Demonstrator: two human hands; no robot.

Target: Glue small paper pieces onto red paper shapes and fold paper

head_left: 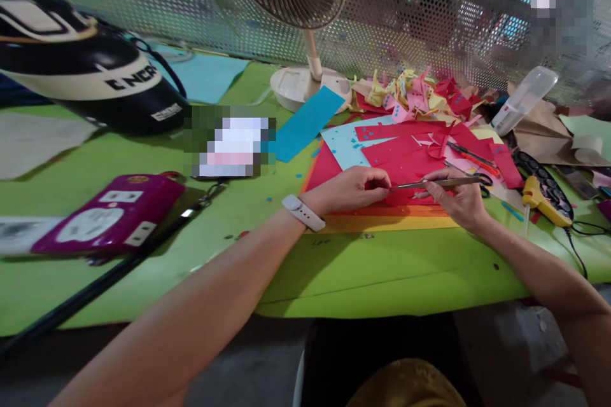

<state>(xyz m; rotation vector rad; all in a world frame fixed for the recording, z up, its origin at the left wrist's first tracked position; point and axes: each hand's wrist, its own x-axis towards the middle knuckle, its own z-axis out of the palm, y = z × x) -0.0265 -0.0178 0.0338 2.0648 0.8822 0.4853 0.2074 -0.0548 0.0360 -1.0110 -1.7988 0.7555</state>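
My left hand (360,189), with a white watch band on its wrist, is closed in a pinch above the red paper (329,175). Whatever its fingertips hold is too small to make out. My right hand (453,200) grips slim metal tweezers (446,182), held nearly level. Their thin tip points left and meets the fingertips of my left hand. Under both hands lie stacked sheets, with orange and yellow paper (382,223) at the near edge. Red strips and a light blue sheet (351,146) with small blue bits lie just beyond.
Behind the sheets is a heap of folded paper scraps (415,95). Scissors (484,183), a yellow glue gun (547,200) and a clear bottle (525,98) lie to the right. A fan (312,54), blue strip (310,124), purple case (109,213) and black jug (95,76) stand or lie leftward.
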